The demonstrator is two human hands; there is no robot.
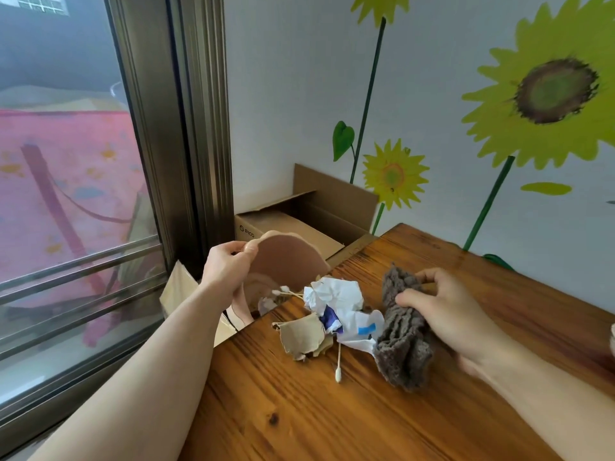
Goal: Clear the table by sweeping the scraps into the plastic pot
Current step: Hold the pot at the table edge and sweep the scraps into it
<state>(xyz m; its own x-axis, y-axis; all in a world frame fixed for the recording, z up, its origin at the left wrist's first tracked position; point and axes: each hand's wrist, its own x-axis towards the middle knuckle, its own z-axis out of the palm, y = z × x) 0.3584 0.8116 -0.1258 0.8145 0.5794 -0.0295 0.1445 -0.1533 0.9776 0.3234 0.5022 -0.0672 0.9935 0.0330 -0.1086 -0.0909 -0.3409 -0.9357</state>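
Clutching one cloth [404, 331], right hand [449, 314] sits beside scraps [332, 314]; left hand [226, 271] pinches one pot [289, 261] rim

Worn on the head, a single wide-angle view. Looks forward and down across the far left corner of the counter [382, 410] toward the wall [299, 78] with its sunflower stickers [552, 91]. Stands close above the work, with both forearms entering from the bottom edge, the left hand [226, 267] gripping the pot [286, 261] just off the counter's left edge and the right hand [446, 304] holding the cloth [402, 331] near mid-frame. Takes in the window [66, 161] along the whole left side and a cardboard box [299, 224] beyond the counter's corner. Bends straight lines toward the edges, plain in the leaning window frame [186, 128]. Cuts off the counter's right and near parts.
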